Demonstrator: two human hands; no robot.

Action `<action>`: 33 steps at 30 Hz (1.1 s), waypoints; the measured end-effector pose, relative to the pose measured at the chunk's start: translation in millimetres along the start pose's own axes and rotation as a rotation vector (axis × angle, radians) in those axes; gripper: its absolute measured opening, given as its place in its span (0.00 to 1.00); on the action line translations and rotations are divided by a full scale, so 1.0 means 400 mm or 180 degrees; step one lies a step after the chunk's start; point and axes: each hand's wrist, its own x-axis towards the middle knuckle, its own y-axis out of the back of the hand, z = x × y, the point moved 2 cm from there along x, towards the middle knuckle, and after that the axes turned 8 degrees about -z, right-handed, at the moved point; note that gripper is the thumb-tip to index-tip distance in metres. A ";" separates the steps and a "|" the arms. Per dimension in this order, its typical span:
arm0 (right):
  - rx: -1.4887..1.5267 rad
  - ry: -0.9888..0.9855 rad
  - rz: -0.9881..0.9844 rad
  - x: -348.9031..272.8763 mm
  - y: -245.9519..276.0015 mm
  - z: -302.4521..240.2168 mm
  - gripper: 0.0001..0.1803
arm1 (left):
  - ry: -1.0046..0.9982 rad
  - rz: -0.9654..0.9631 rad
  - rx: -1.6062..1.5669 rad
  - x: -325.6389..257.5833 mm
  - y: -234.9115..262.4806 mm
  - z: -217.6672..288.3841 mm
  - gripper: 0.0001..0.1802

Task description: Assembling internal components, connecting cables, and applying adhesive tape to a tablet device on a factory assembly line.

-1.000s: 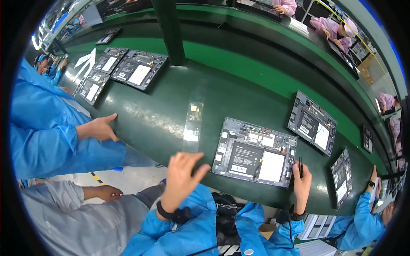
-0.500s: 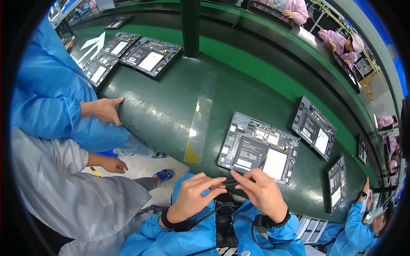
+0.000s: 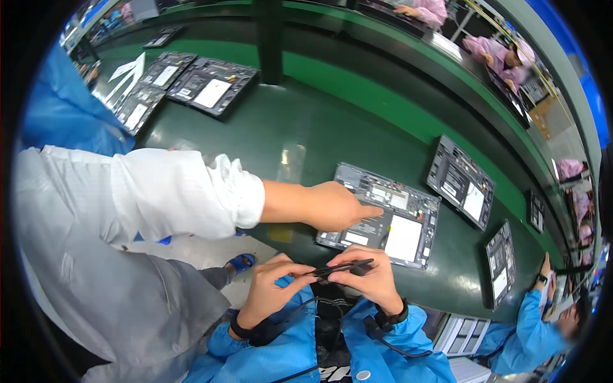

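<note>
1. The right hand (image 3: pixel 373 281) is pinching a slim, dark tool, apparently black tweezers (image 3: pixel 338 269), between thumb and fingers, the rest of the hand curling behind.
2. The left hand (image 3: pixel 271 287) is also closing narrowly, its thumb and fingertips gripping the left end of the tweezers.
3. Against the dark clothing the outline is blurring, so which end is carrying the fine points is hard to say.
4. The tweezers are probably handling as light, stiff and a little springy, with smooth arms that may be turning easily between bare fingers; the tips would be the delicate part, so the middle or the joined back is offering the best hold.
5. In relation to the hands, the tweezers are lying crosswise, bridging the gap between them, in front of the person's body and just short of the near table edge.
6. Beyond the hands, a laptop base (image 3: pixel 386 226) with its insides showing is resting flat on the green table (image 3: pixel 319 137), near the right hand and apart from it. It is looking rigid and heavier than the tool, with exposed parts that are likely fragile; its outer rim would be the safer grip.
7. From the left, a co-worker's hand (image 3: pixel 335 205) is pointing over that base, its index finger extending.
8. Farther right, a second base (image 3: pixel 461 185) and a third base (image 3: pixel 501 265) are sitting well apart from both hands.
</note>
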 end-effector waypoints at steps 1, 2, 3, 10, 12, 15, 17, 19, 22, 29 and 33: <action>-0.0002 0.0082 0.0022 -0.010 -0.001 0.004 0.12 | -0.0071 -0.0046 0.0024 0.006 -0.006 0.001 0.10; -0.0007 0.0174 0.0043 -0.019 -0.001 0.002 0.12 | -0.0091 -0.0135 -0.0001 0.012 -0.010 0.005 0.10; 0.0086 0.0233 0.0164 -0.029 -0.006 -0.001 0.11 | -0.0078 -0.0205 0.0117 0.016 -0.015 0.008 0.11; 0.0419 0.0255 0.1833 -0.166 0.106 0.056 0.06 | -0.0600 -0.0394 0.1211 0.071 -0.067 -0.002 0.10; 0.0635 0.0589 0.2741 -0.206 0.162 0.082 0.07 | -0.0453 0.0210 0.1476 0.076 -0.074 -0.013 0.09; 0.0695 0.0842 0.3234 -0.233 0.217 0.098 0.08 | -0.0283 0.0442 0.1657 0.089 -0.084 -0.024 0.11; 0.0236 0.0502 0.3384 -0.246 0.242 0.102 0.09 | -0.0005 0.0533 0.1620 0.090 -0.088 -0.042 0.15; 0.0685 0.0635 0.3353 -0.240 0.256 0.126 0.10 | 0.0272 0.0688 0.1729 0.082 -0.090 -0.052 0.16; 0.1341 0.0735 0.3354 -0.223 0.249 0.144 0.11 | 0.0470 0.0629 0.1659 0.093 -0.081 -0.061 0.19; 0.1256 0.0575 0.3501 -0.199 0.226 0.135 0.11 | 0.0531 0.0455 0.1325 0.110 -0.086 -0.053 0.17; 0.1266 0.0613 0.3562 -0.199 0.225 0.138 0.10 | 0.0479 0.0379 0.1266 0.119 -0.092 -0.042 0.14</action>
